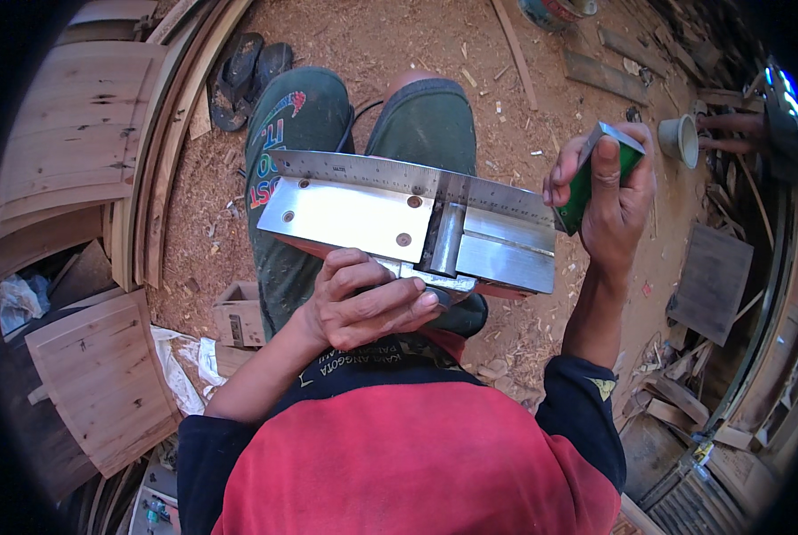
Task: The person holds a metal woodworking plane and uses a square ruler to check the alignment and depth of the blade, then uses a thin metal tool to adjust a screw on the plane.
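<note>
Under the left hand (363,303), w/ its fingers closed around the near edge, an upturned electric planer (408,234) lies across the person's lap, metal sole facing up. Across the sole, on the far side from that hand, a steel ruler (399,178) rests on edge. At its right end the right hand (608,192) grips the square's green handle (586,183) tightly.
</note>
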`<state>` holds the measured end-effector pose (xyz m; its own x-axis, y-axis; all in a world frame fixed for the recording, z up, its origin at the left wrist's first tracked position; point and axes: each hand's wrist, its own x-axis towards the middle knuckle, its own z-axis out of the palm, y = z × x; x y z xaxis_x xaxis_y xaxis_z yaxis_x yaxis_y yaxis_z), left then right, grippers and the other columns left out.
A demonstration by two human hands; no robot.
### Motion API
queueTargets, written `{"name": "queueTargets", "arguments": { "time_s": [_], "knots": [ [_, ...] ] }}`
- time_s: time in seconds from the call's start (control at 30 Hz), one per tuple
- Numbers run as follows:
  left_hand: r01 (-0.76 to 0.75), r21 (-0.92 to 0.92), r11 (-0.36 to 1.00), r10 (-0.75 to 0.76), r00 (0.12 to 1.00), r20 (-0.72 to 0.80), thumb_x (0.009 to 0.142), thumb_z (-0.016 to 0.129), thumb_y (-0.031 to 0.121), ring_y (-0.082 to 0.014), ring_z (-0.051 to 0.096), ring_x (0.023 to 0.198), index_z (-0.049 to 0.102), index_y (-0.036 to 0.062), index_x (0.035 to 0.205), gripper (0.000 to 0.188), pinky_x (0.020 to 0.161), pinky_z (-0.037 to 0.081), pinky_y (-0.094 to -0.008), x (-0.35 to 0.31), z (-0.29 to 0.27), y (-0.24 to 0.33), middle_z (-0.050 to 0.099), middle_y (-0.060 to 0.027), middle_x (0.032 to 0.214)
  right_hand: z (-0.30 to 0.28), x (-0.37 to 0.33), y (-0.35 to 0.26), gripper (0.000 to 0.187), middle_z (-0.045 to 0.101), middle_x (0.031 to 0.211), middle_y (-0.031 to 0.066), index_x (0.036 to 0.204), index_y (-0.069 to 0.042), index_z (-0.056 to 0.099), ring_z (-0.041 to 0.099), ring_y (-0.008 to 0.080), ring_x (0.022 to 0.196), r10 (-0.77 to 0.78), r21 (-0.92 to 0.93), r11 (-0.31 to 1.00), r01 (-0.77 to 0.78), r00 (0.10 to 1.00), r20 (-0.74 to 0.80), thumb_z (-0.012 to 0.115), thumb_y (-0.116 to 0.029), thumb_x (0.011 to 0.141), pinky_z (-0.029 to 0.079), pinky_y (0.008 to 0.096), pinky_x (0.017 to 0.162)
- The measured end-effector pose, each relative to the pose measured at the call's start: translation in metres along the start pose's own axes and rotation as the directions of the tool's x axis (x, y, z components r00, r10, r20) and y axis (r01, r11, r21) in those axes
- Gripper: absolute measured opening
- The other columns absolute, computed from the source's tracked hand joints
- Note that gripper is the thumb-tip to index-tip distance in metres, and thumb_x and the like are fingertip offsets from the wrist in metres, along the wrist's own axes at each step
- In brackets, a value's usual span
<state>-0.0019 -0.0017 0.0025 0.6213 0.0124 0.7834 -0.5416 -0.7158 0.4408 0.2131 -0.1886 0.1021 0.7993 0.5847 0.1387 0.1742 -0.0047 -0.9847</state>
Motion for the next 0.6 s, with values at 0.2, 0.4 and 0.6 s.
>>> {"name": "queueTargets", "arguments": {
  "time_s": [0.2, 0.4, 0.6],
  "knots": [
    [-0.015, 0.001, 1.000, 0.015, 1.000, -0.002, 0.074, 0.087, 0.017, -0.0156, 0.056, 0.089, 0.079, 0.0192, 0.107, 0.034, 0.078, 0.047, -0.0323, -0.0010, 0.0006, -0.0012, 0.067, 0.0068, 0.110, 0.0016, -0.0029, -0.0012, 0.023, 0.058, 0.076, 0.0119, 0.113, -0.008, 0.041, 0.056, 0.0161, 0.058, 0.002, -0.017, 1.000, -0.002, 1.000, -0.021, 0.050, -0.029, 0.110, 0.051, 0.0323, 0.055],
    [-0.016, 0.004, 1.000, 0.016, 1.000, -0.003, 0.073, 0.088, 0.018, -0.0155, 0.055, 0.090, 0.078, 0.0189, 0.108, 0.037, 0.078, 0.047, -0.0318, 0.0009, 0.0001, -0.0019, 0.067, 0.0068, 0.110, 0.0010, -0.0004, -0.0001, 0.022, 0.058, 0.076, 0.0119, 0.113, -0.008, 0.042, 0.057, 0.0162, 0.059, 0.002, -0.011, 1.000, -0.002, 1.000, -0.012, 0.050, -0.029, 0.109, 0.051, 0.0326, 0.056],
    [-0.011, -0.005, 1.000, 0.011, 1.000, 0.005, 0.071, 0.090, 0.021, -0.0156, 0.056, 0.091, 0.077, 0.0182, 0.111, 0.042, 0.079, 0.047, -0.0320, -0.0009, 0.0001, -0.0027, 0.067, 0.0065, 0.110, 0.0015, 0.0009, 0.0008, 0.032, 0.063, 0.073, 0.0113, 0.109, -0.006, 0.040, 0.061, 0.0150, 0.059, -0.001, 0.015, 1.000, 0.002, 0.999, -0.036, 0.055, -0.034, 0.107, 0.052, 0.0281, 0.055]
  ]
}}
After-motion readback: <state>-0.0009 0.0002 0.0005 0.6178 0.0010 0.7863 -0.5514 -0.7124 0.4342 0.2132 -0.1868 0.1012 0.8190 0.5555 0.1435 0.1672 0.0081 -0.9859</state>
